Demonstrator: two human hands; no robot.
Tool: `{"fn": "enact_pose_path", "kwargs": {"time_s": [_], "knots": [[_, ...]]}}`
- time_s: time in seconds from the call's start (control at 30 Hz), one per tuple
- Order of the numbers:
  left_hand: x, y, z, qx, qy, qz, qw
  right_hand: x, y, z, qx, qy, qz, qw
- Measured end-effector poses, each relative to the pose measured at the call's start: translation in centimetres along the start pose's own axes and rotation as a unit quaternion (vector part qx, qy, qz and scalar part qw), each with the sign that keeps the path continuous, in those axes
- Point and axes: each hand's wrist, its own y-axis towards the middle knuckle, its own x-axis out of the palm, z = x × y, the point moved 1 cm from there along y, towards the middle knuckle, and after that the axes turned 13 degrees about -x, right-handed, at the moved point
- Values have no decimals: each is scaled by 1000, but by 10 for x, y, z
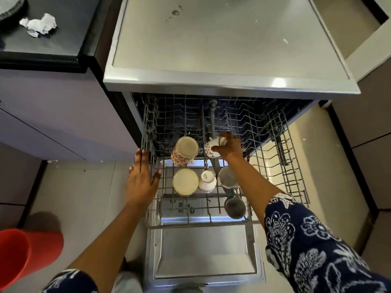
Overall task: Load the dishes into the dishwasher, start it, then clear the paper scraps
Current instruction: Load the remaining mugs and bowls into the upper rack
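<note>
The dishwasher's upper wire rack (281,166) is pulled out over the open door (203,254). My right hand (229,146) grips a small patterned white cup (213,148), held tilted over the rack's middle. My left hand (142,176) rests with fingers spread on the rack's left edge. In the rack lie a red-flowered mug (184,152), a cream mug (185,182), a small white cup (207,181) and two steel cups (227,177) (235,207). Crumpled paper scraps (39,24) lie on the black counter at the far left.
The dishwasher's steel top (222,43) spans the upper middle. A red bucket (27,256) stands on the floor at lower left. Purple cabinets (53,115) flank the left side. The edge of a plate stack (11,5) shows at the top-left corner.
</note>
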Motion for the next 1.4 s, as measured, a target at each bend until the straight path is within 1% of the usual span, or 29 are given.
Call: {"fn": "enact_pose_path", "kwargs": {"time_s": [0.07,0.17,0.37,0.5,0.97,1.17,1.3,1.4], "knots": [[2,1,-2,11,-1,3,1000,4,4,-4,-33,-72,-35,996],[3,0,-2,12,-3,5,1000,13,8,-6,-67,-129,-73,987],[6,2,-6,14,-8,8,1000,15,10,-12,-100,-173,-112,973],[8,2,-6,14,-14,12,1000,10,17,-18,-109,-200,-164,960],[10,2,-6,15,-18,26,999,18,19,-21,-144,-245,-161,945],[14,4,-10,17,-12,29,999,15,21,-20,-144,-236,-188,942],[15,6,-10,19,-11,34,999,17,21,-27,-153,-272,-205,928],[13,6,-11,20,-1,33,999,17,18,-31,-150,-280,-211,925]]}}
